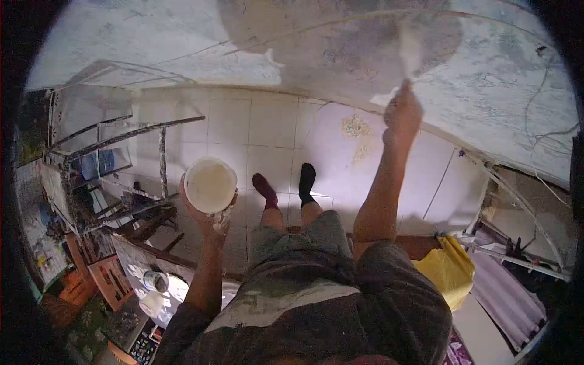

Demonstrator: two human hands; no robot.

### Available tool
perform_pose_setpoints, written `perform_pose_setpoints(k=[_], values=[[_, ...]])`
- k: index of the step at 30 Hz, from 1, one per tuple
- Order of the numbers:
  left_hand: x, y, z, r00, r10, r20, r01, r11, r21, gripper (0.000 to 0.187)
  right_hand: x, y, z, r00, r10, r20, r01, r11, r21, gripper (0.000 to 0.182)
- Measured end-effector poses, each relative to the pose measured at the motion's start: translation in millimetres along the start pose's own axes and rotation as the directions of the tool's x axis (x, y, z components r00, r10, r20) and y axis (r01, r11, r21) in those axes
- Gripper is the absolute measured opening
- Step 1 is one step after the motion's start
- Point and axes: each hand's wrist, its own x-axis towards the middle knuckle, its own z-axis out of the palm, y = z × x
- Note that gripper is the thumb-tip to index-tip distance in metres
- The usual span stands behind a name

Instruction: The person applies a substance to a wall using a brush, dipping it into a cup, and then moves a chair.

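My left hand point(210, 222) is closed around the underside and side of a round white tub point(190, 188), held above the floor. Pale stuff fills part of the tub, and whitish smears mark the hand. Up at the wall point(340, 42), my right hand point(404, 112) grips the handle of a pale, flat-ended tool point(411, 52). Motion blur hides whether it is a brush or a scraper. Its end lies over a darker, damp-looking grey patch, beside whitish mottled wall.
A paint-spattered metal frame point(161, 161) stands at left. Crumbs point(356, 126) lie on the tiled floor near the wall. A yellow cloth or bag point(447, 271) and a lilac cloth point(508, 292) are at right. A cable point(535, 97) hangs along the wall.
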Motion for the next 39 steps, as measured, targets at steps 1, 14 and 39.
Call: perform_pose_setpoints(k=[1,14,39], values=[[-1,6,8,0.999,-0.041,-0.035,0.042,0.999,0.013,0.097,-7,-13,-9,1.000,0.022,0.004,-0.022,0.976,0.216,0.043],[3,-79,-52,0.962,0.272,0.030,-0.217,0.691,0.690,0.102,35,237,157,0.973,0.165,0.162,-0.080,0.898,-0.432,0.050],[-10,-106,-113,0.981,0.012,0.195,-0.065,0.962,0.264,0.097,24,191,199,0.990,-0.142,-0.006,0.139,0.975,-0.172,0.045]])
